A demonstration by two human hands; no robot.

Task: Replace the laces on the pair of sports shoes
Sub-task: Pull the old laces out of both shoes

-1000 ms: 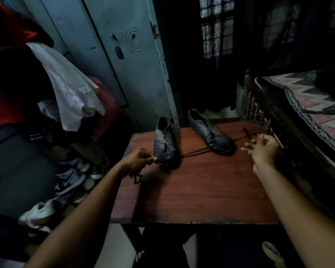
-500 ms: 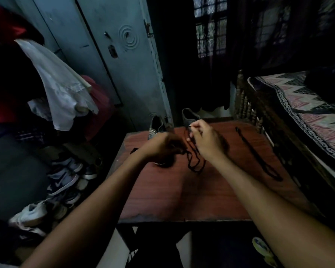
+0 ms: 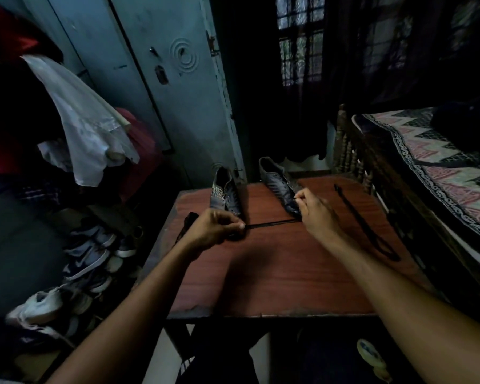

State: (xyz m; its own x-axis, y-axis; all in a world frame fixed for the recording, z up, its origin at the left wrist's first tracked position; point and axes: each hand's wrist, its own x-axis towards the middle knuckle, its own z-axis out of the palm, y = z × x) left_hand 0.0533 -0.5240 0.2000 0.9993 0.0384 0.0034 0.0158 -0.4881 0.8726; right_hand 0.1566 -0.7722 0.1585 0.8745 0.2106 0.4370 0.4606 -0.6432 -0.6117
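Two shoes stand toward twelve o'clock on the desk (image 3: 275, 273): the left shoe (image 3: 225, 194) at eleven, the right shoe (image 3: 281, 187) at one. My left hand (image 3: 215, 230) has a closed grip, thumb and forefinger pinching one end of the black lace (image 3: 272, 224), which runs taut toward three o'clock to my right hand (image 3: 317, 214). That grip pinches the other end at the right shoe's eyelets. I should keep tension light, steer the tip squarely into the lowest eyelet, and even both ends before crossing. A second lace (image 3: 363, 225) lies loose at three o'clock, well apart.
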